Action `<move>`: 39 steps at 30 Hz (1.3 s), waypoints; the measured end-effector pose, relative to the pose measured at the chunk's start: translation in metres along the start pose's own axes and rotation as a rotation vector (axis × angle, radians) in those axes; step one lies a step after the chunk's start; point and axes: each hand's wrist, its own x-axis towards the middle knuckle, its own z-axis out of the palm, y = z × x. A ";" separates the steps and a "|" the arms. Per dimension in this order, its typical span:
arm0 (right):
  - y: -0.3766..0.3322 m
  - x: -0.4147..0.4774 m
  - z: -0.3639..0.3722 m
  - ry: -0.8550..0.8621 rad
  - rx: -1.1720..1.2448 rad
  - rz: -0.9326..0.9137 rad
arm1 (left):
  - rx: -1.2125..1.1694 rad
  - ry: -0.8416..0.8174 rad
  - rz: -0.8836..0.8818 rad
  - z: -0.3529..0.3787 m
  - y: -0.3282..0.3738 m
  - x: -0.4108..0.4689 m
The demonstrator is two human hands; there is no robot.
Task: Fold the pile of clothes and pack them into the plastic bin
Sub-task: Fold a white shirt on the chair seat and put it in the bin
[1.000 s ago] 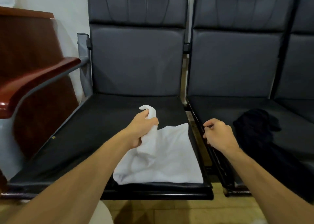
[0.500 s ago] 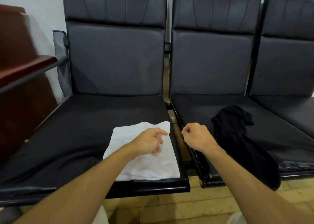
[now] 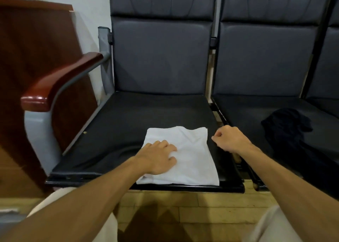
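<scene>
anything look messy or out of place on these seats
The black garment lies crumpled and unfolded on the right seat, trailing over its front edge. The white cloth is folded flat under the left hand.

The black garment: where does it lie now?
In the head view the black garment lies crumpled on the second seat, right of the right hand, apart from the white cloth.
</scene>
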 end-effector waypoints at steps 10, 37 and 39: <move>-0.064 0.007 0.033 -0.251 -0.276 -0.086 | -0.381 0.097 -0.330 -0.029 -0.089 -0.007; -0.142 -0.049 -0.005 -0.340 0.835 -0.235 | -1.556 0.409 -0.645 -0.089 -0.071 -0.082; -0.171 -0.064 -0.011 -0.339 0.790 -0.381 | -1.537 0.544 -0.595 -0.102 -0.087 -0.112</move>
